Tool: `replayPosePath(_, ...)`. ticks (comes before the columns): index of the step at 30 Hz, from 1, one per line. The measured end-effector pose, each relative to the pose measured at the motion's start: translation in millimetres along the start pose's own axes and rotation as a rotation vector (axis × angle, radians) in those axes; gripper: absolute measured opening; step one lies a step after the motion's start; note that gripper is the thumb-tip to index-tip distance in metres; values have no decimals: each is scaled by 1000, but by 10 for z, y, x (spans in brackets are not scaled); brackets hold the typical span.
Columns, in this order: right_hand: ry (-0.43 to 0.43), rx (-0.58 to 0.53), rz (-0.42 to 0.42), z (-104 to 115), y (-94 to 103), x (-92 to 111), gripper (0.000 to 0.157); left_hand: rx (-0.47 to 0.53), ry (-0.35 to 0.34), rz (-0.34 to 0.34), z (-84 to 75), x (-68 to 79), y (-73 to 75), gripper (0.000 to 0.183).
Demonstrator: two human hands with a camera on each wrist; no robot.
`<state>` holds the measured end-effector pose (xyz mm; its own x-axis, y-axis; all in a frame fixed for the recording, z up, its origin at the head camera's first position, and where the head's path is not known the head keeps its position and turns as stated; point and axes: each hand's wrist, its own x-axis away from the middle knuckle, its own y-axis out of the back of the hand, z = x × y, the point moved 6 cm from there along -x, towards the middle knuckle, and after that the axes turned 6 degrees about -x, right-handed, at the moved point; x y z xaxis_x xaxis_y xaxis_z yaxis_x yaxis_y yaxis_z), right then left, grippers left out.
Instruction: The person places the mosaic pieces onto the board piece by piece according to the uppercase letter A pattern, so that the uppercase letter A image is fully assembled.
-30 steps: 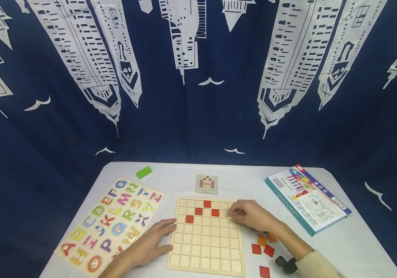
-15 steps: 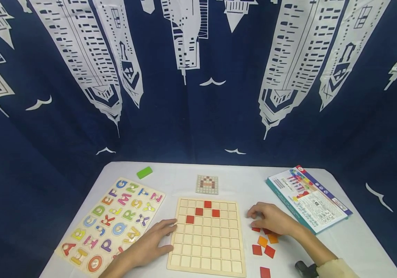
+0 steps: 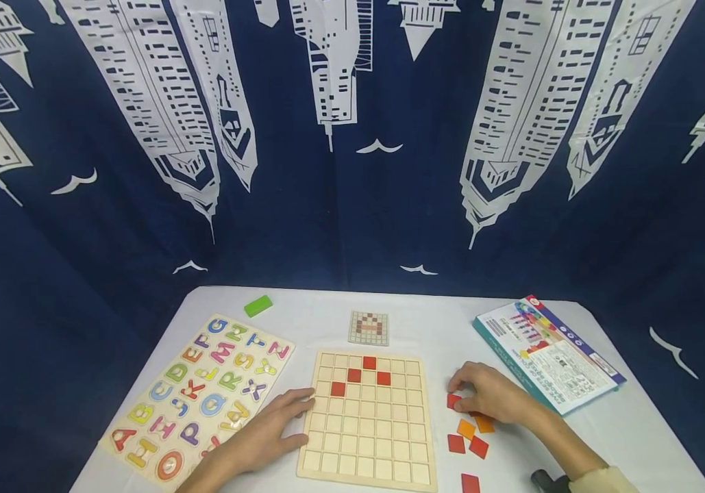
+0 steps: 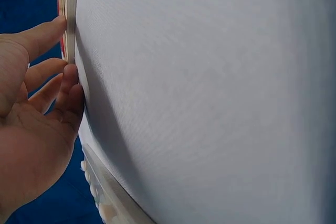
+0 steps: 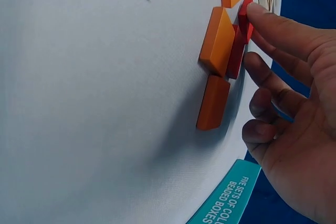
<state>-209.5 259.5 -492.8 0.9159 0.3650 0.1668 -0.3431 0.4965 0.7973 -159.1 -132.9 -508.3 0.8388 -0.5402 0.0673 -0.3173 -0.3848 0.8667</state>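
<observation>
A wooden grid board (image 3: pixel 366 448) lies in the middle of the table in the head view, with several red tiles (image 3: pixel 355 375) set in its upper cells. My left hand (image 3: pixel 268 430) rests at the board's left edge, fingers spread and fingertips right at the rim. To the right of the board, my right hand (image 3: pixel 492 394) pinches a red square tile (image 3: pixel 453 401) between thumb and index finger. In the right wrist view the thumb (image 5: pixel 278 30) meets the tile's edge while the other fingers curl loosely. Beneath and beside that hand lie orange tiles (image 5: pixel 218 40) and more red tiles (image 3: pixel 456 444).
Behind the board lies a small pattern card (image 3: pixel 368 328). A letter puzzle board (image 3: pixel 204 383) is at left, with a green block (image 3: pixel 258 306) beyond it. The boxed set (image 3: pixel 549 352) lies at back right. A dark blue printed cloth (image 3: pixel 327 226) hangs behind the table.
My right hand has moved from the board's upper right edge rightward to the loose tiles, and its thumb and index finger have come together on a red tile. My left hand stays at the board.
</observation>
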Motion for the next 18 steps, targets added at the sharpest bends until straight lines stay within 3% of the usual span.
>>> replayPosePath(18, 28, -3, -5, 31, -25, -14, 24, -4, -2, 9, -11, -14, -12, 63)
